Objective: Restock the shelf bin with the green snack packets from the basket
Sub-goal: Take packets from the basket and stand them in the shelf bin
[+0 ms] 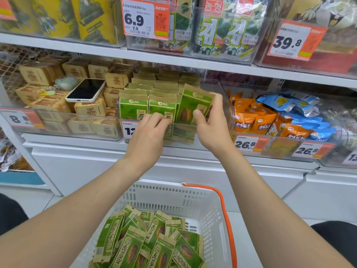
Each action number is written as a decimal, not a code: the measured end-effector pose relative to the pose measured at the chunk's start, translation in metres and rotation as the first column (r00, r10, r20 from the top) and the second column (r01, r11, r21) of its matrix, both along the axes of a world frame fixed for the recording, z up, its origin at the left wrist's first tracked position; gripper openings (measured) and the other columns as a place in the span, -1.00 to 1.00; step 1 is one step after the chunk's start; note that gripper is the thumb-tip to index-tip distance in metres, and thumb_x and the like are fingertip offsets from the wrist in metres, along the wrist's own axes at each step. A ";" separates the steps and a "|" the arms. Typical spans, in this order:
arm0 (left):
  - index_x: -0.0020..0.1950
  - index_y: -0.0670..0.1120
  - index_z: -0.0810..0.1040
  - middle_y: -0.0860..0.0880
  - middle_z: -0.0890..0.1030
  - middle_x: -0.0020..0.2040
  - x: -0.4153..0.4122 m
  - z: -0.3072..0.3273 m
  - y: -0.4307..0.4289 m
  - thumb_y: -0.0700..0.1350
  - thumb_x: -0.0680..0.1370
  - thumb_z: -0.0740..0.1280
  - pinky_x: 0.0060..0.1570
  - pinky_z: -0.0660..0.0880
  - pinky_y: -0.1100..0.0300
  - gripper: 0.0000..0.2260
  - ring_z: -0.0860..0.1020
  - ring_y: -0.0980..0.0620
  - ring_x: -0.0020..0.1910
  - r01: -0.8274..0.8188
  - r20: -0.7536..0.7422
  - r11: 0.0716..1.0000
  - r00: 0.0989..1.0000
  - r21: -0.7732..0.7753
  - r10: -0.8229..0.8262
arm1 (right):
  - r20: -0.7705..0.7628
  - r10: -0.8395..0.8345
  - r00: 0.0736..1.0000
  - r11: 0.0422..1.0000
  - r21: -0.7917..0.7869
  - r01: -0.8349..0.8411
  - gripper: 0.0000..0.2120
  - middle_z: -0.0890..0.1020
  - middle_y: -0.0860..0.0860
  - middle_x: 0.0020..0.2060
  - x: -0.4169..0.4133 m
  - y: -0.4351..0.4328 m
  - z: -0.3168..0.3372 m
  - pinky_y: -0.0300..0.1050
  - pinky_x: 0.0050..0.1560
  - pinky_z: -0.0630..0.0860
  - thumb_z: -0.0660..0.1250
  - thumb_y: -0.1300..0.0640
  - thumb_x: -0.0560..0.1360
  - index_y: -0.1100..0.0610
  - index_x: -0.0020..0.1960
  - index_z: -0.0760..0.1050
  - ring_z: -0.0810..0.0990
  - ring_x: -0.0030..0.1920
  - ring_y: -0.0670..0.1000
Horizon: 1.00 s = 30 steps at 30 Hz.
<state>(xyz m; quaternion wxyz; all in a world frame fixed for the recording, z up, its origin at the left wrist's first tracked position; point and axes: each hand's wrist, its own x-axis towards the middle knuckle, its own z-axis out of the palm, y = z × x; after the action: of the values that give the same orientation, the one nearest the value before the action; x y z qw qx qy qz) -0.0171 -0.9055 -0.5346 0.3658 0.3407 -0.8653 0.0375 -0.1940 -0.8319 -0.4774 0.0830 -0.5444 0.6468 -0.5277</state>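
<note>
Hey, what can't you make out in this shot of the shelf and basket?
Head view:
Bin price tag: left hand covers all after "12".
Left hand: gripping or just touching the front packets, unclear.
Tilted packet: right hand covers its lower right.
Basket: bottom edge cuts it off; count unknown.

I'm in a shop, white shelves [96,47] ahead of me, clear bins [229,105] full of packaged snacks [244,123], orange price tags [145,18] on their fronts, shopping basket [210,200] below.
</note>
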 end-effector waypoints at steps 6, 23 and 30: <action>0.35 -0.18 0.60 -0.12 0.57 0.18 0.000 0.001 0.001 -0.55 0.42 0.32 0.07 0.50 -0.04 -0.46 0.45 -0.17 0.12 0.007 -0.006 1.000 1.000 -0.002 -0.007 | -0.297 -0.359 0.885 0.901 0.136 0.412 -0.68 0.65 0.04 0.02 0.008 -0.013 -0.020 0.14 0.20 0.43 0.35 -0.12 0.60 0.04 0.24 0.45 0.56 0.13 0.20; 0.01 -0.14 0.58 -0.12 0.57 -0.01 0.009 -0.035 0.009 -0.31 0.43 0.30 0.08 0.36 -0.07 -0.80 0.49 -0.23 0.05 0.059 0.113 0.968 0.993 -0.245 -0.032 | -0.393 -0.046 0.918 0.979 -0.199 -0.036 -0.80 0.42 -0.14 -0.32 0.023 0.011 -0.076 -0.17 -0.20 0.33 0.33 0.35 0.30 0.08 -0.19 0.48 0.40 -0.25 -0.03; 0.00 0.01 0.57 -0.01 0.65 -0.09 0.015 -0.085 0.022 -0.13 0.59 0.23 0.30 0.34 -0.06 -0.87 0.58 -0.12 -0.02 0.091 0.699 0.978 0.687 0.185 -0.196 | -0.238 0.372 0.897 0.751 0.645 -0.140 -0.84 0.54 -0.11 -0.42 0.014 0.039 -0.181 -0.07 -0.16 0.59 0.32 0.13 0.39 -0.05 -0.34 0.48 0.53 -0.34 -0.03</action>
<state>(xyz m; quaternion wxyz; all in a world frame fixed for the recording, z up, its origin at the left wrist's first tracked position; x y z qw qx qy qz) -0.0020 -0.8833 -0.6194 -0.0205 0.2544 -0.9637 0.0790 -0.1800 -0.7925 -0.6586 0.2106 -0.6575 0.7040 -0.1663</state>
